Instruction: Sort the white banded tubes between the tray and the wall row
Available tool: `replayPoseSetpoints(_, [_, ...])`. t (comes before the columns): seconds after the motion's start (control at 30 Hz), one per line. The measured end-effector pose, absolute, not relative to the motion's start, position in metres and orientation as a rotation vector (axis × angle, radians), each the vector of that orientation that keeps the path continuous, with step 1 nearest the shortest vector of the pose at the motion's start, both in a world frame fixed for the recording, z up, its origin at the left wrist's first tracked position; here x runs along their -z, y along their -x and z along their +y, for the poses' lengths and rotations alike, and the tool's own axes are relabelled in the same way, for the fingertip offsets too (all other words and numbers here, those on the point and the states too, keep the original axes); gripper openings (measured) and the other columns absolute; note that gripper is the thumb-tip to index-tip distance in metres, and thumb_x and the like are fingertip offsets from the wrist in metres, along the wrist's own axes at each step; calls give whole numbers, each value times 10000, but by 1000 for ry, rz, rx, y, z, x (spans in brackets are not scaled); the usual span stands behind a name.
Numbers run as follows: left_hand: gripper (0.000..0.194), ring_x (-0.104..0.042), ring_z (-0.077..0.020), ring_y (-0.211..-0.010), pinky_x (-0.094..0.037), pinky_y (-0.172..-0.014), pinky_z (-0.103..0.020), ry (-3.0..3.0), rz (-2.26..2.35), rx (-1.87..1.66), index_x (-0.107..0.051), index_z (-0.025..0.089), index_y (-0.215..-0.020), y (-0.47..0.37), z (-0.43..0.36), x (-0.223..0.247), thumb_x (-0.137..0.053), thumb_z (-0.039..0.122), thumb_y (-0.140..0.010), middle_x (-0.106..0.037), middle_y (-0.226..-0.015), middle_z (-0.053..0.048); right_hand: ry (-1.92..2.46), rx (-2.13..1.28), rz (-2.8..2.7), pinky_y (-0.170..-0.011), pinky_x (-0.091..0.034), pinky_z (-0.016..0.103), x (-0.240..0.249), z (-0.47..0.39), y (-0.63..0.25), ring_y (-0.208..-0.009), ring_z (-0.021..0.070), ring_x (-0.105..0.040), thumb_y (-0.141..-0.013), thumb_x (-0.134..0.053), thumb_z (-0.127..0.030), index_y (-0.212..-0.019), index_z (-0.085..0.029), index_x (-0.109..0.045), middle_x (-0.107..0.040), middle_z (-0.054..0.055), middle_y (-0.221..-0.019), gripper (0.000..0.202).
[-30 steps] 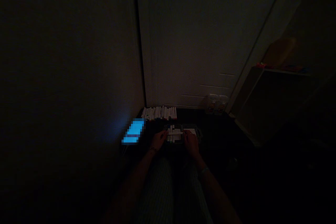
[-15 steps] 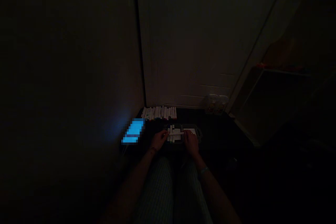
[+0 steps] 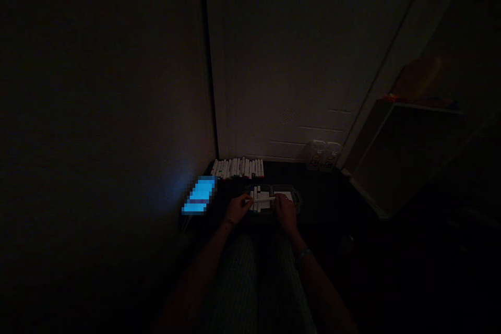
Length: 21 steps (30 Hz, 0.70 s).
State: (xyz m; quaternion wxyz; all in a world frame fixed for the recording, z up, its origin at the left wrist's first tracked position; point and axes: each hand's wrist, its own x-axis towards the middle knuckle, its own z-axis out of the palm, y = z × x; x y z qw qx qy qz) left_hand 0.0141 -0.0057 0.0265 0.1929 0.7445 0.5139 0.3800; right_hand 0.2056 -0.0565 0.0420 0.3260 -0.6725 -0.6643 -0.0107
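A white marker [image 3: 265,200] lies crosswise between my two hands, over an open clear plastic case [image 3: 297,199]. My left hand [image 3: 237,209] pinches its left end. On its right end, the fingers of my right hand [image 3: 286,211] are closed. Beneath it, several white markers [image 3: 257,205] stand side by side in the left part of the case. White card or paper shows in both halves of the case. Dim light hides the finer detail of my fingertips.
Along the wall, a row of white markers [image 3: 238,168] lies on the dark table [image 3: 324,193]. A lit screen [image 3: 199,195], blurred out, is at the left. Two clear containers [image 3: 323,155] stand at the back right. A shelf unit [image 3: 385,156] is farther right.
Both hands stay on the marker, almost still. My left fingers have shifted slightly right along it.
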Motion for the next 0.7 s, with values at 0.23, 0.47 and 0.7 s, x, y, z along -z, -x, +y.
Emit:
replayPoseSetpoints(0.23, [354, -477, -108, -555, -330, -525, -206, -2084, 1403, -1086, -630, 169, -837, -14, -6, -28, -417, 435, -740, -593, -654, -5, 1755, 42, -1748, -743, -334, 242, -42, -56, -205, -850, 142, -535, -905, -213, -293, -1031, -191, -523, -590, 60, -969, 350])
replayPoseSetpoints(0.47, [343, -502, -112, -569, -342, -529, -203, -2078, 1439, -1058, -627, 166, -831, -14, -6, -28, -411, 419, -748, -607, -666, -3, 1751, 37, -1749, -752, -335, 241, -42, -56, -206, -860, 142, -536, -901, -232, -300, -1047, -194, -524, -587, 58, -993, 344])
replayPoseSetpoints(0.7, [327, -509, -111, -583, -350, -540, -201, -2078, 1393, -1066, -622, 170, -830, -13, -3, -24, -397, 397, -760, -609, -676, -4, 1690, 10, -1767, -785, -332, 239, -43, -57, -206, -892, 141, -528, -896, -250, -313, -1045, -187, -530, -583, 55, -1012, 341])
